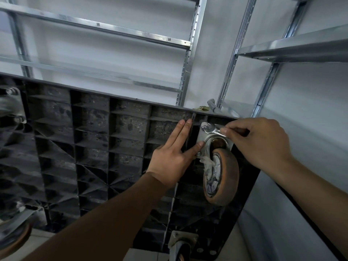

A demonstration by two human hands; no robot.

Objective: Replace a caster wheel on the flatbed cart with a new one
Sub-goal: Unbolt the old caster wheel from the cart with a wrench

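The flatbed cart (94,147) stands on its side, its black ribbed underside facing me. A worn orange caster wheel (223,178) is bolted near the upper right corner by a metal mounting plate (202,135). My left hand (173,153) lies flat on the cart's underside, fingers straight, thumb touching the plate's edge. My right hand (261,142) grips a metal wrench (214,131) whose head sits on the bolt at the plate's top corner.
Another caster (181,245) is mounted at the cart's lower right, and two more (11,108) show blurred at the left edge. Metal shelving (293,46) stands against the white wall behind the cart. Pale floor lies below.
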